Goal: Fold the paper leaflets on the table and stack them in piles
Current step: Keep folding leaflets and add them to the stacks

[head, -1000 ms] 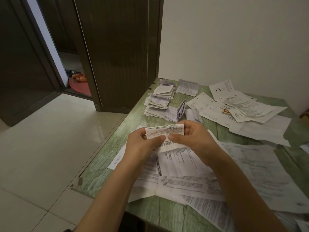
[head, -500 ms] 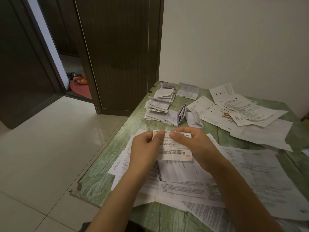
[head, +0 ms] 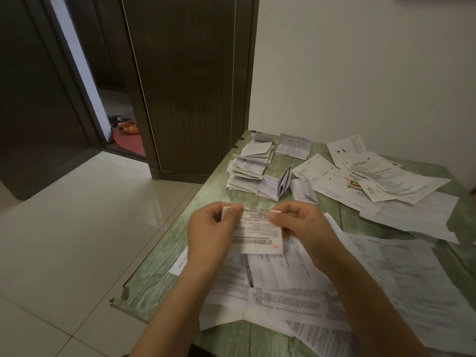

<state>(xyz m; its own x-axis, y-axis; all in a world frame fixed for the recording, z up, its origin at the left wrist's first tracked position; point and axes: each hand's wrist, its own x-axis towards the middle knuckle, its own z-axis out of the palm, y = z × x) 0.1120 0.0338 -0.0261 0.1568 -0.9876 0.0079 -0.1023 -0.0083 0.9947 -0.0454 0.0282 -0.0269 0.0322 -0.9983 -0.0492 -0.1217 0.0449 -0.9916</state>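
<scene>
Folded leaflet: white, densely printed, a small red mark at its lower right corner. It was held just above the near-left part of the table, over loose sheets, with its top edge gripped by 2 hands.

Left hand: thumb and forefinger pinched the leaflet's upper left corner, and the other fingers were curled behind it.

Right hand: thumb and fingertips pinched the upper right part of the same leaflet, fingers bent round its edge.

Table: green wood-grain top, chipped at the near-left corner.

Piles of folded leaflets: stacked along the far-left edge of the table, well apart from the hands.

Half-open leaflet: stood on its edges, touching the nearest pile on its right.

Single folded leaflet: lay flat near the far edge, beside the piles.

Unfolded sheets: overlapped in a loose heap at the far right.

Creased open sheets: spread beneath the hands, some overhanging the near edge.

Dark brown door: beyond the table, left of the white wall.

Orange slippers: in the doorway, above a red mat.
</scene>
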